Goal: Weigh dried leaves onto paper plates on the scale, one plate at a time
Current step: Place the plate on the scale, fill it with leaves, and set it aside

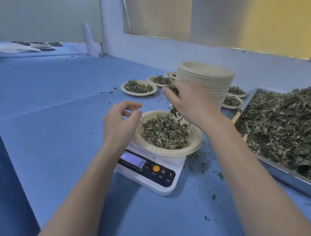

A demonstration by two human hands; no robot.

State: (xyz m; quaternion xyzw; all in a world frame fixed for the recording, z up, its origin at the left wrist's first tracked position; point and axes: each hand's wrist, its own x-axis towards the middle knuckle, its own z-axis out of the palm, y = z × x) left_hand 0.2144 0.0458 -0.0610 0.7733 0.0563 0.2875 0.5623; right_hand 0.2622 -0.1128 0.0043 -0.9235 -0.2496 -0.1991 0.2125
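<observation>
1. Leaves (165,134) lie heaped in a paper plate (169,151) at the centre of the frame, and that plate sits on the scale.
2. Blue worktop (54,114) fills most of the frame and carries everything; leaf crumbs are scattered over it.
3. At the right edge a metal tray (279,173) holds a large pile of loose dried leaf (281,122).
4. Above centre, a tall stack (205,82) of unused plates stands just behind the right hand.
5. Lower centre, the white scale (149,174) shows a lit display with an "8" readable; the left part of the display is hidden by the left wrist.
6. Right hand (188,101) hovers above the far rim of the plate, its fingers (169,93) closed round a tuft of leaves, with strands hanging down toward the heap.
7. Left hand (120,122) is at the plate's left rim, fingers (132,104) loosely curled with thumb and forefinger close together; whether they pinch a thin stem I cannot tell.
8. Filled plates (139,88) sit left of the stack in a row running back, and more (232,102) lie to its right beside the tray.
9. Upper left, far off, another low stack of plates (42,46) rests by white paper.
</observation>
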